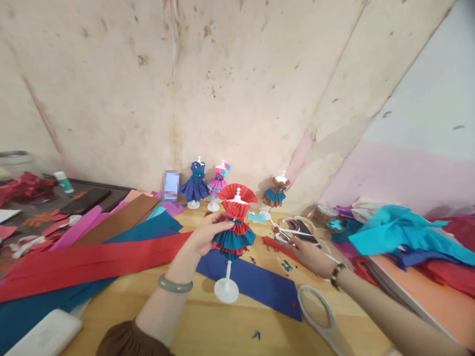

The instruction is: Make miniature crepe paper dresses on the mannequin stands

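One white ring-ended object (331, 335) lies on the wooden tabletop (200, 326) beside one flat dark-blue sheet (270, 291). At centre, the left hand (208, 232) grips one upright, disc-based white mannequin in a red-and-teal pleated dress (239, 241). The right hand (309, 254) extends over one narrow red strip (272, 243); grip cannot be determined. Three dressed mannequins (196, 187) stand by the wall (237, 99), the rightmost apart.

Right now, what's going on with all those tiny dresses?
A person's left hand holds a small dress form in a red and teal dress by its waist. The right hand is by a red strip; I can't tell if it's gripping anything. A blue sheet lies on the table. Near the wall stand a blue dress, a pink dress and a brown dress.
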